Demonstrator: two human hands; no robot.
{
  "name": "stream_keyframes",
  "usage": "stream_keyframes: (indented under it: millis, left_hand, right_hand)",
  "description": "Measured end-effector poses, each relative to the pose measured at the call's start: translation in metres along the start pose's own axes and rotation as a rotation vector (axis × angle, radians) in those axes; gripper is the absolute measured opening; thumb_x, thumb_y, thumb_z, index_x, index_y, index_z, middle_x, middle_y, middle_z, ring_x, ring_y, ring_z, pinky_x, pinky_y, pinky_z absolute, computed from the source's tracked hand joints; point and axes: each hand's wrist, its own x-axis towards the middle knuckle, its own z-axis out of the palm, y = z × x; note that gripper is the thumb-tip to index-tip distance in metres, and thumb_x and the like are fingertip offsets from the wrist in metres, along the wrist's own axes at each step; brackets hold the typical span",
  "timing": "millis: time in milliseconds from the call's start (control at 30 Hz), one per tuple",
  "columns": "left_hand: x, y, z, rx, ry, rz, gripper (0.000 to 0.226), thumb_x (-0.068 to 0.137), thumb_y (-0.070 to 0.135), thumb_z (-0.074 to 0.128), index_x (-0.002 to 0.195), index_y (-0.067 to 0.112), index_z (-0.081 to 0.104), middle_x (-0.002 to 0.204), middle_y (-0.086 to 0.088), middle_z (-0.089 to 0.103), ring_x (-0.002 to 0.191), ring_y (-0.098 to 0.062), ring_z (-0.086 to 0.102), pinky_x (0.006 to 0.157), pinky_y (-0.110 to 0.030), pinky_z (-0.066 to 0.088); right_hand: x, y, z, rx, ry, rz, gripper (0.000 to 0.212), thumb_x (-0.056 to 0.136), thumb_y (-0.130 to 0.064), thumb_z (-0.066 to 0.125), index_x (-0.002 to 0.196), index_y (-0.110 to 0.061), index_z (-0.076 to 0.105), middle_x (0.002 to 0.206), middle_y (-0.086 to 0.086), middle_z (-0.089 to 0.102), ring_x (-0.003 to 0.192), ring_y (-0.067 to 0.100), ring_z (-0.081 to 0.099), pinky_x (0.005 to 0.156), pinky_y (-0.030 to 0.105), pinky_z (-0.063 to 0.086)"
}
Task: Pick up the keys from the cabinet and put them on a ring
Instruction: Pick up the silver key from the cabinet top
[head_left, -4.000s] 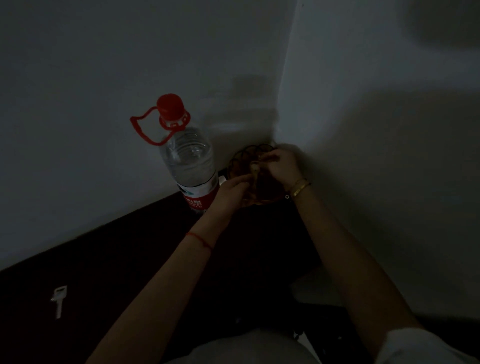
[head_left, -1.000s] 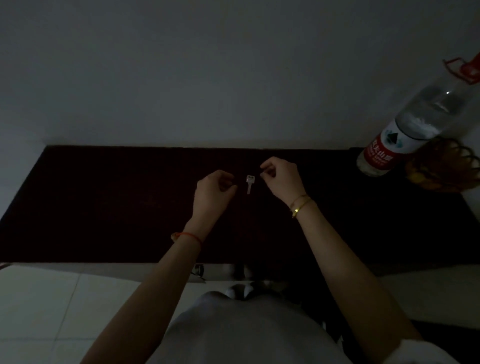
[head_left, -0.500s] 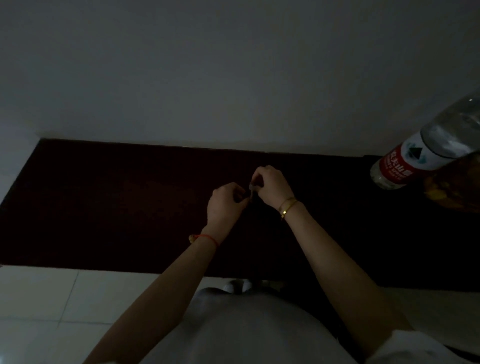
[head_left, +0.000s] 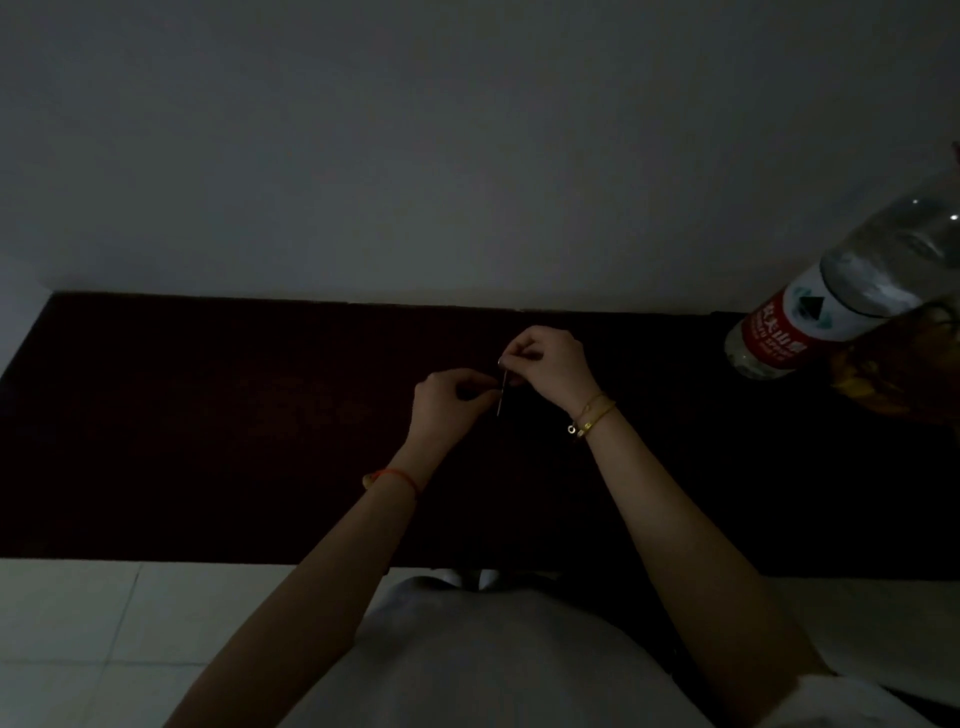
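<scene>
Above dark cabinet (head_left: 208, 426), both hands (head_left: 498, 384) pinch key (head_left: 502, 396).

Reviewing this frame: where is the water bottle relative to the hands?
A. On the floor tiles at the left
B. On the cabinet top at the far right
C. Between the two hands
B: the water bottle stands at the right end of the dark cabinet top, well clear of the left hand and right hand.

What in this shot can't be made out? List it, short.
- Ring: head view, not discernible; hidden between the left hand and right hand, in dim light.
- Key: edge-on, a thin sliver; teeth unreadable.
- Water bottle: cap cut off by the right edge.
- Object right of the bottle: too dark to identify.
</scene>
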Motion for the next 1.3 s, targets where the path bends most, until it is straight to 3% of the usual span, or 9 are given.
stream_keyframes:
  millis: [100, 167, 400, 633, 933, 1300]
  left_hand:
    - [-0.003, 0.007, -0.001, -0.21, -0.073, -0.074, 0.012, 0.082, 0.033, 0.07, 0.093, 0.038, 0.07, 0.095, 0.016, 0.068, 0.087, -0.001, 0.065, 0.072, -0.017, 0.051]
    - [-0.009, 0.013, -0.001, -0.347, -0.1, -0.091, 0.007, 0.081, 0.03, 0.072, 0.085, 0.036, 0.072, 0.09, 0.011, 0.072, 0.079, -0.001, 0.067, 0.065, -0.013, 0.051]
    - [-0.026, 0.028, 0.0, -0.592, -0.188, -0.095, 0.009, 0.082, 0.023, 0.071, 0.088, 0.022, 0.077, 0.081, 0.006, 0.074, 0.074, -0.005, 0.064, 0.072, -0.02, 0.053]
    - [-0.038, 0.033, 0.003, -0.608, -0.263, -0.041, 0.009, 0.081, 0.027, 0.072, 0.088, 0.023, 0.077, 0.08, 0.007, 0.073, 0.07, -0.002, 0.063, 0.063, -0.015, 0.05]
    - [-0.056, 0.048, 0.019, -0.577, -0.36, 0.063, 0.007, 0.082, 0.021, 0.071, 0.082, 0.025, 0.077, 0.069, 0.011, 0.071, 0.062, 0.003, 0.061, 0.057, -0.011, 0.047]
    - [-0.071, 0.076, 0.056, -0.485, -0.482, 0.111, 0.008, 0.082, 0.022, 0.072, 0.088, 0.021, 0.076, 0.071, 0.008, 0.069, 0.064, 0.0, 0.059, 0.062, -0.014, 0.047]
  right_hand:
    - [-0.005, -0.002, -0.012, 0.179, -0.015, 0.024, 0.005, 0.079, -0.006, 0.069, 0.08, -0.009, 0.065, 0.094, 0.021, 0.072, 0.09, 0.03, 0.07, 0.085, 0.045, 0.058]
    - [-0.011, -0.005, -0.019, 0.32, -0.026, 0.039, 0.005, 0.082, -0.002, 0.065, 0.084, -0.006, 0.063, 0.097, 0.025, 0.071, 0.091, 0.031, 0.07, 0.086, 0.045, 0.057]
    - [-0.041, -0.02, -0.04, 0.464, 0.051, 0.01, 0.019, 0.084, 0.003, 0.06, 0.1, 0.013, 0.058, 0.096, 0.025, 0.066, 0.083, 0.022, 0.067, 0.073, 0.024, 0.059]
    - [-0.072, -0.02, -0.05, 0.52, 0.121, -0.007, 0.016, 0.084, 0.002, 0.061, 0.098, 0.011, 0.06, 0.098, 0.027, 0.066, 0.094, 0.031, 0.068, 0.083, 0.038, 0.059]
    - [-0.112, -0.005, -0.064, 0.549, 0.243, -0.022, 0.009, 0.084, -0.003, 0.063, 0.093, 0.0, 0.064, 0.09, 0.014, 0.068, 0.086, 0.019, 0.069, 0.073, 0.028, 0.059]
    - [-0.159, 0.019, -0.092, 0.588, 0.415, 0.024, 0.018, 0.084, -0.001, 0.062, 0.099, 0.009, 0.061, 0.092, 0.016, 0.066, 0.082, 0.02, 0.068, 0.07, 0.024, 0.06]
